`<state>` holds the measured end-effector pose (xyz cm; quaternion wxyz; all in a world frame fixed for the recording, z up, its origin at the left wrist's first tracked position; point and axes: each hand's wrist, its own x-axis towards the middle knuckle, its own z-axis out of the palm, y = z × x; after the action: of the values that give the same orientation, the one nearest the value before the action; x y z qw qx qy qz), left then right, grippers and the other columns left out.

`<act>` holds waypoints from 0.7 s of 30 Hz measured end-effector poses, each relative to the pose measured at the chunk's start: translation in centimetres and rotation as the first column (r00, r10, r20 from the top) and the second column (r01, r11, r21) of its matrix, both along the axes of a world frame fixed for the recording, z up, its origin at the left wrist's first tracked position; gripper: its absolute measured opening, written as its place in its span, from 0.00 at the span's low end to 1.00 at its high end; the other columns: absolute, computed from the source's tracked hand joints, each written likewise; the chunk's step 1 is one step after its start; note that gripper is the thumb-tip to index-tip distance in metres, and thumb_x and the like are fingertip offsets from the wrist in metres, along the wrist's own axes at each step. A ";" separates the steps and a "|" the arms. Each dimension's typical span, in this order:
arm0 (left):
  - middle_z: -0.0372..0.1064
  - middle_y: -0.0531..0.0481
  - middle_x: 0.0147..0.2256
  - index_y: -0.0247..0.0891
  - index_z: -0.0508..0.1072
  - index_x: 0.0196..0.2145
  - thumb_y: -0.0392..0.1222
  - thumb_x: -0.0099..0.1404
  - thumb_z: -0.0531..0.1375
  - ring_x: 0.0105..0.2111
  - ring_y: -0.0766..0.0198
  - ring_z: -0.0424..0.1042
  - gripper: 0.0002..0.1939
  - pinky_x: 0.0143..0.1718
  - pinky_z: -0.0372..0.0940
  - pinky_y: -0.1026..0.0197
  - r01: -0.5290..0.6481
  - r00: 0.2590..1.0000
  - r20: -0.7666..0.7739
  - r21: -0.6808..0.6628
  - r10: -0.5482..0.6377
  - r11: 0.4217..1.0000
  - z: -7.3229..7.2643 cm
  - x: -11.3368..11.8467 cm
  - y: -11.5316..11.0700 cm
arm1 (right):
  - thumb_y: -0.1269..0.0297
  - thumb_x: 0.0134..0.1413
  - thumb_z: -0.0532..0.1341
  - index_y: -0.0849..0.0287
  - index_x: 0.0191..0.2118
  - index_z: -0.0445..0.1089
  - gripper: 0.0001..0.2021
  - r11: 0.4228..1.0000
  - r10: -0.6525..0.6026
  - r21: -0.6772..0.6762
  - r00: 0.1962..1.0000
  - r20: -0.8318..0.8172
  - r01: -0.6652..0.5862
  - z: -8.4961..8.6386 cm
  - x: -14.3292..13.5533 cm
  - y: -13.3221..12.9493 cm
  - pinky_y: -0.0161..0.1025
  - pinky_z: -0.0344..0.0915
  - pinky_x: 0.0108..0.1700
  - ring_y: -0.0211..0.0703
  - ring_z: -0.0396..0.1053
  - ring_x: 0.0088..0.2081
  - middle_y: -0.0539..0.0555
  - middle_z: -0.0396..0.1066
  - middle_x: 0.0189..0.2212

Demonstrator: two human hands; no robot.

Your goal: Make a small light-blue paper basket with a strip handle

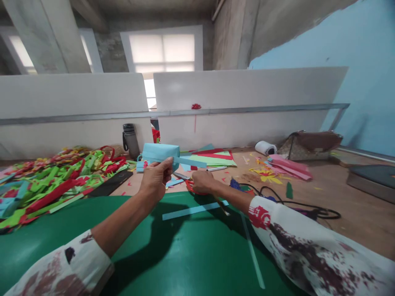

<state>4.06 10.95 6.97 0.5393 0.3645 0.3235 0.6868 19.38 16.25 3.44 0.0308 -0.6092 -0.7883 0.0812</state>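
My left hand point(156, 179) is closed in a pinch on a light blue paper strip point(191, 163), which sticks out to the right. My right hand point(202, 182) is wrapped round the red handles of the scissors point(189, 187); their blades point left, below the strip. Just behind my left hand stands a light blue paper piece point(160, 151) with a small pink decoration. Another light blue strip point(193, 210) lies on the green surface point(185, 255) under my right forearm, and a pale strip point(253, 250) lies farther right.
Cut paper strips point(61, 181) are heaped at the left, beside a black phone point(108, 183) and a grey bottle point(131, 141). Coloured sheets point(212, 158) lie behind my right hand. Farther right are a black cable point(324, 213), pink paper point(291, 166), a white roll point(265, 148) and a bag point(314, 144).
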 end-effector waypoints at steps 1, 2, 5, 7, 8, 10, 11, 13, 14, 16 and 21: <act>0.60 0.58 0.14 0.33 0.64 0.20 0.36 0.37 0.71 0.15 0.74 0.58 0.17 0.13 0.50 0.72 0.004 1.000 0.009 0.000 -0.004 1.000 0.1 -0.2 0.1 | 0.61 0.58 0.57 0.61 0.50 0.63 0.16 1.000 -0.014 -0.013 0.999 -0.049 0.014 0.3 0.1 0.3 0.48 0.67 0.44 0.45 0.67 0.44 0.57 0.65 0.48; 0.59 0.58 0.14 0.34 0.64 0.20 0.36 0.38 0.70 0.15 0.74 0.58 0.17 0.13 0.50 0.72 0.007 1.000 0.018 0.001 -0.007 1.000 0.3 -0.4 0.2 | 0.61 0.58 0.57 0.61 0.50 0.63 0.16 0.999 -0.030 -0.028 0.994 -0.102 0.028 0.6 0.2 0.5 0.48 0.67 0.44 0.45 0.67 0.44 0.57 0.65 0.48; 0.59 0.59 0.15 0.34 0.65 0.21 0.35 0.39 0.69 0.15 0.74 0.58 0.16 0.13 0.50 0.72 0.004 0.999 0.047 0.021 -0.005 1.000 1.2 -1.0 0.2 | 0.61 0.57 0.57 0.61 0.49 0.64 0.16 0.995 -0.083 -0.078 0.954 -0.289 0.063 1.9 0.7 0.9 0.47 0.67 0.43 0.46 0.67 0.44 0.57 0.65 0.48; 0.60 0.59 0.16 0.34 0.65 0.22 0.34 0.40 0.69 0.15 0.74 0.59 0.15 0.13 0.50 0.72 0.003 0.998 0.061 0.038 -0.006 0.999 1.8 -1.3 0.1 | 0.61 0.57 0.57 0.61 0.50 0.64 0.16 0.992 -0.108 -0.104 0.900 -0.423 0.071 2.7 1.3 0.6 0.47 0.67 0.43 0.46 0.67 0.44 0.56 0.65 0.48; 0.60 0.59 0.16 0.34 0.65 0.22 0.34 0.41 0.69 0.16 0.74 0.59 0.15 0.13 0.50 0.72 0.005 0.998 0.067 0.045 -0.008 0.999 2.0 -1.4 0.0 | 0.61 0.58 0.57 0.61 0.50 0.63 0.16 0.992 -0.113 -0.111 0.865 -0.489 0.068 3.0 1.6 0.3 0.47 0.67 0.43 0.45 0.67 0.44 0.56 0.65 0.48; 0.60 0.59 0.16 0.34 0.65 0.22 0.33 0.41 0.69 0.16 0.74 0.59 0.14 0.13 0.50 0.72 0.013 0.997 0.074 0.053 -0.017 0.998 2.3 -1.5 -0.2 | 0.61 0.57 0.57 0.60 0.50 0.63 0.16 0.993 -0.101 -0.108 0.785 -0.611 0.044 3.5 2.3 -0.6 0.47 0.67 0.42 0.45 0.67 0.44 0.57 0.65 0.48; 0.60 0.59 0.16 0.34 0.65 0.22 0.33 0.42 0.69 0.16 0.74 0.59 0.14 0.13 0.51 0.72 0.016 0.997 0.077 0.055 -0.020 0.998 2.4 -1.5 -0.2 | 0.61 0.57 0.57 0.60 0.50 0.64 0.16 0.994 -0.089 -0.101 0.741 -0.665 0.029 3.6 2.6 -1.1 0.47 0.67 0.42 0.45 0.67 0.44 0.56 0.65 0.48; 0.60 0.58 0.16 0.34 0.65 0.22 0.32 0.42 0.68 0.16 0.74 0.59 0.14 0.13 0.51 0.72 0.016 0.996 0.083 0.050 -0.020 0.999 2.4 -1.6 -0.1 | 0.61 0.58 0.57 0.61 0.50 0.64 0.16 0.996 -0.069 -0.084 0.652 -0.755 0.008 3.7 3.0 -1.9 0.47 0.67 0.42 0.45 0.67 0.44 0.56 0.65 0.48; 0.60 0.58 0.16 0.34 0.65 0.22 0.32 0.42 0.68 0.16 0.74 0.59 0.14 0.12 0.50 0.72 0.015 0.996 0.085 0.042 -0.018 0.999 2.3 -1.5 -0.1 | 0.61 0.58 0.57 0.61 0.50 0.63 0.16 0.997 -0.064 -0.078 0.610 -0.790 0.004 3.6 3.0 -2.2 0.47 0.67 0.43 0.45 0.67 0.44 0.56 0.65 0.48; 0.61 0.58 0.16 0.34 0.65 0.22 0.32 0.42 0.68 0.15 0.74 0.59 0.14 0.12 0.50 0.72 0.011 0.996 0.088 0.023 -0.013 1.000 1.9 -1.5 0.1 | 0.61 0.58 0.56 0.60 0.50 0.63 0.15 0.998 -0.061 -0.067 0.530 -0.846 0.008 3.5 3.0 -2.7 0.47 0.67 0.42 0.44 0.67 0.43 0.56 0.65 0.47; 0.59 0.58 0.16 0.33 0.64 0.22 0.33 0.45 0.68 0.15 0.74 0.59 0.13 0.12 0.50 0.72 -0.005 0.996 0.090 -0.018 0.007 1.000 1.1 -1.4 0.7 | 0.64 0.47 0.64 0.65 0.35 0.65 0.12 1.000 -0.009 -0.010 0.346 -0.938 -0.001 3.5 3.0 -5.1 0.41 0.68 0.34 0.40 0.69 0.30 0.53 0.70 0.30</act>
<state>2.65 11.62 8.11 0.5544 0.3274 0.3062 0.7012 22.35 11.16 6.91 0.4735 -0.4554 -0.6272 0.4183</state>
